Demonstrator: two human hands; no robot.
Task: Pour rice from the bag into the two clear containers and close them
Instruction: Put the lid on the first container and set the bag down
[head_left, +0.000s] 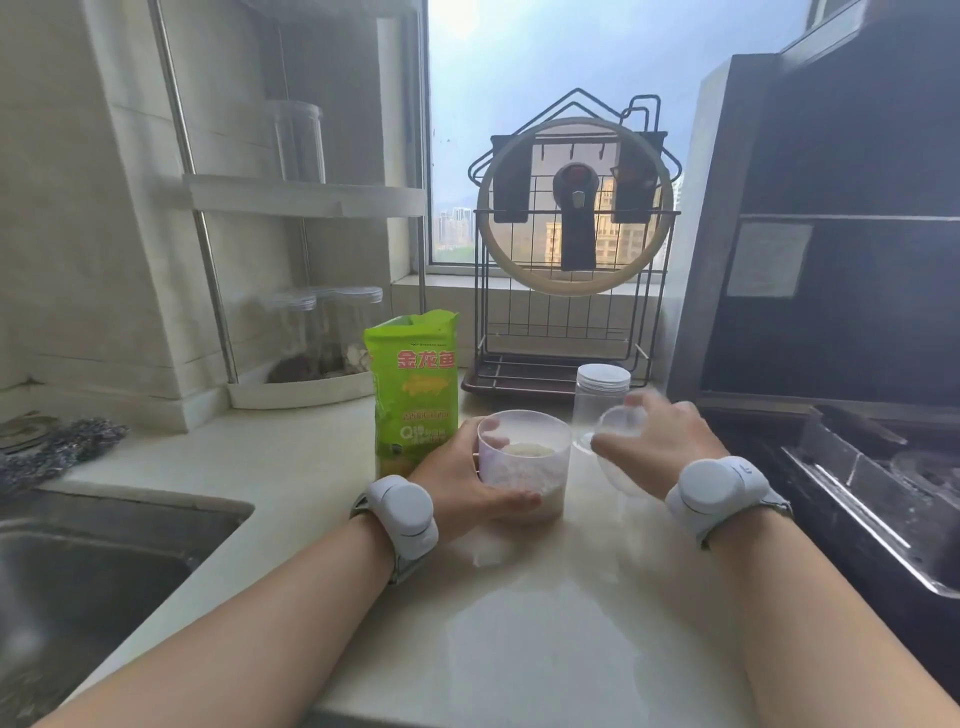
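A clear container (524, 457) with rice inside stands open on the pale counter, and my left hand (462, 480) wraps around its left side. Just right of it, my right hand (657, 441) holds a clear round lid (621, 423), tilted and blurred, above the counter. Behind that hand stands a second clear container (602, 395) with its white-rimmed lid on; it looks empty. The green rice bag (413, 387) stands upright with its top open, directly left of the first container and behind my left hand.
A steel sink (104, 571) lies at the left. A black wire rack (571, 291) with a glass pot lid stands by the window. A dark stove (857, 467) fills the right side. A corner shelf (306, 364) holds several jars.
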